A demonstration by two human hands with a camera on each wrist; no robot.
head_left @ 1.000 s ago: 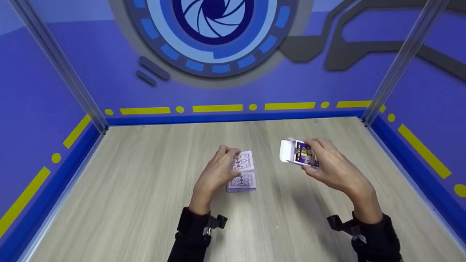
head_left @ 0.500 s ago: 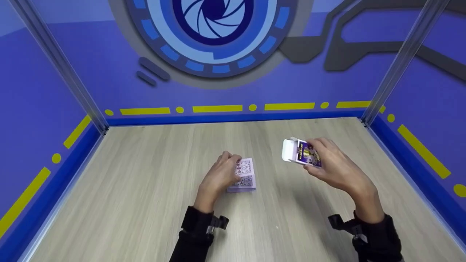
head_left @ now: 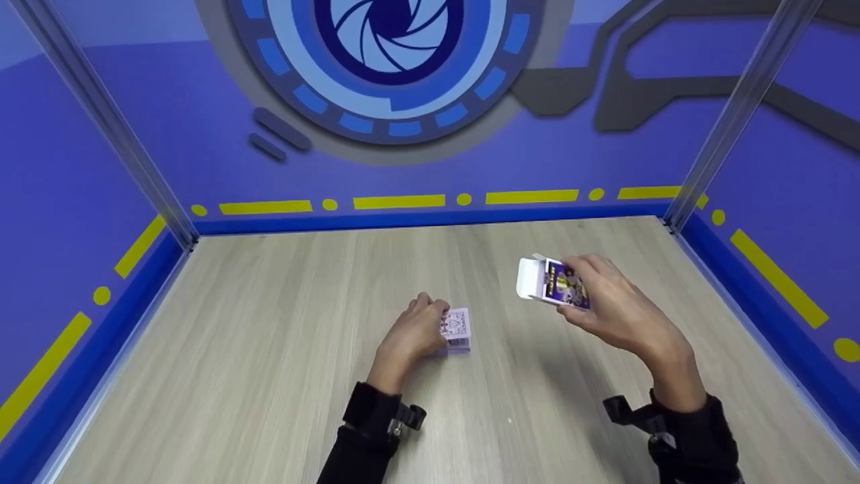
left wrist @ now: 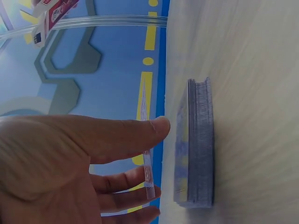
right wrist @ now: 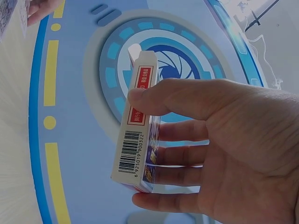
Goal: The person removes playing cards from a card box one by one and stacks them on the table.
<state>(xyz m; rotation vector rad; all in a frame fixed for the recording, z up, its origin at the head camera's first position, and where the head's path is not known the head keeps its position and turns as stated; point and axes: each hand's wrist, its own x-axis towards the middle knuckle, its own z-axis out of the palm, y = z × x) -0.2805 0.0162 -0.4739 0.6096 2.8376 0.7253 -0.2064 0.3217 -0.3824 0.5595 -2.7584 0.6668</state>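
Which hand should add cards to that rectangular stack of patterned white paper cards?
Probably the left hand: it hovers above the stack, pinching at least one patterned white card. The right hand is farther, gripping the open white-and-purple cardboard box.

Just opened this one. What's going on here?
A person is handling playing cards with both hands. The left hand pinches a thin piece, one card or a few, I can't tell which, above a stack lying on the table; the left wrist view shows a gap between them. The right hand holds the box in the air, its flap open towards the person's left. Whether anything is inside isn't visible.
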